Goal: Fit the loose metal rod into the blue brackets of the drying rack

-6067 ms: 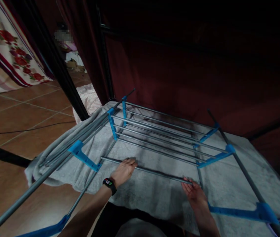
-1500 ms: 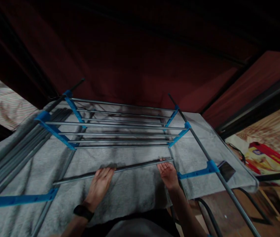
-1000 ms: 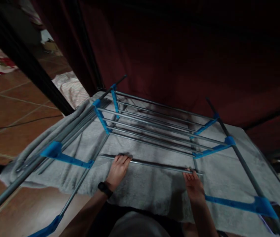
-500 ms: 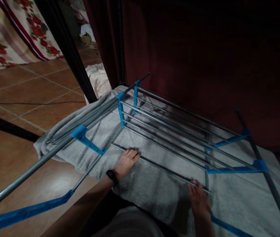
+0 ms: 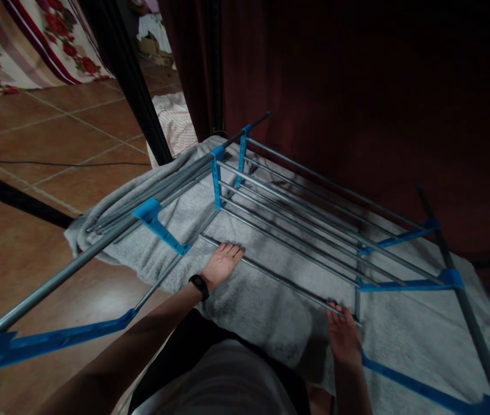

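Spanning left hand (image 5: 222,266) and right hand (image 5: 344,335), gray tube (image 5: 286,282), ends protruding

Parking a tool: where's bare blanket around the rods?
Blanket is bare between left hand and right hand, body side of the held rod; also between the two nearer right brackets. Crowded: left edge with tubes, and under shelf rods.
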The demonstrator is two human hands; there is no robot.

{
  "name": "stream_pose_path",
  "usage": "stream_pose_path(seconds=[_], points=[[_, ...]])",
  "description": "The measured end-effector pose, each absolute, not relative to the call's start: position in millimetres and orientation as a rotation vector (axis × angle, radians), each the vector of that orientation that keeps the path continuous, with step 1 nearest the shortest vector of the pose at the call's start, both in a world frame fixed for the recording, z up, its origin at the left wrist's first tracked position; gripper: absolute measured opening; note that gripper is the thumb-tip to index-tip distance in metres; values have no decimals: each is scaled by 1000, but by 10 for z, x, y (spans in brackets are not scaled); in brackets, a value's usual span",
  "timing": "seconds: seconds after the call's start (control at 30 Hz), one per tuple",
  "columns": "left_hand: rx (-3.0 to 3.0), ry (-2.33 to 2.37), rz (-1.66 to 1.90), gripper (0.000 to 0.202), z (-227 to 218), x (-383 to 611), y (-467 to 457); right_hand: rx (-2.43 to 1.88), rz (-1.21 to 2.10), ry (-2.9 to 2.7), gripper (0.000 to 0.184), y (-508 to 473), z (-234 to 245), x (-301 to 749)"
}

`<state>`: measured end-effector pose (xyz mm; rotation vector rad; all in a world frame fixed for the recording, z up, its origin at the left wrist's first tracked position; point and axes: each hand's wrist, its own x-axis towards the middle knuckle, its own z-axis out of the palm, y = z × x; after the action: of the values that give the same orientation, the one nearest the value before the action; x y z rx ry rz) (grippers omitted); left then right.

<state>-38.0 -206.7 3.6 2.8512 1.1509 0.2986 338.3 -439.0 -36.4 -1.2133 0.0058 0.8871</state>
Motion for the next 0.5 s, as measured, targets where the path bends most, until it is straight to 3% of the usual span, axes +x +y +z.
stream_pose_path(seconds=[0.33, 0.5], points=[[2918, 1165, 295, 38, 33, -392, -2085, -1168, 883, 148, 3, -4367, -268, 3355], [2926, 1190, 280, 37, 41, -402, -2098, -1178, 929, 91, 12, -4356, -342, 3431]])
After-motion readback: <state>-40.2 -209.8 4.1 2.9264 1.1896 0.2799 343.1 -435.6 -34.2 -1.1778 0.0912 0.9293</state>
